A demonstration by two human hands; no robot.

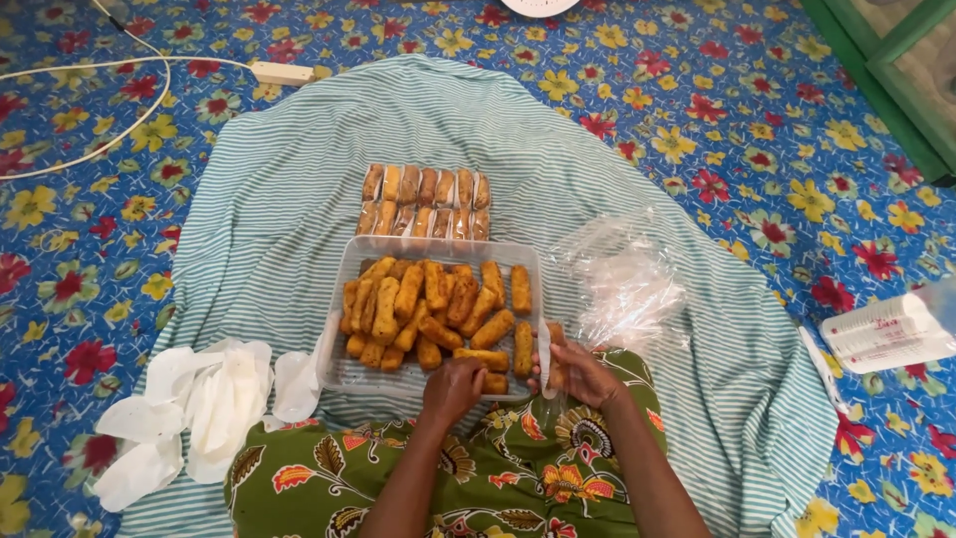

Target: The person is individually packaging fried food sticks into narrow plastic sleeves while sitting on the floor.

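I have both hands at the near edge of the clear tray (344, 299), which sits on the striped cloth (269, 199) right in front of my lap. My left hand (453, 387) is curled down over a fried stick (495, 383) at the tray's front; the fingers are bent around it, but I cannot tell how firmly they grip. My right hand (581, 376) is closed on a small clear bag (551, 364) with a stick already inside it. Beyond the tray lie two rows of bagged sticks (426, 202), so I judge a fair batch is packed, while the tray is well filled with loose ones. Spare bags (625, 284) lie crumpled to the right, white gloves (199, 403) to the left.
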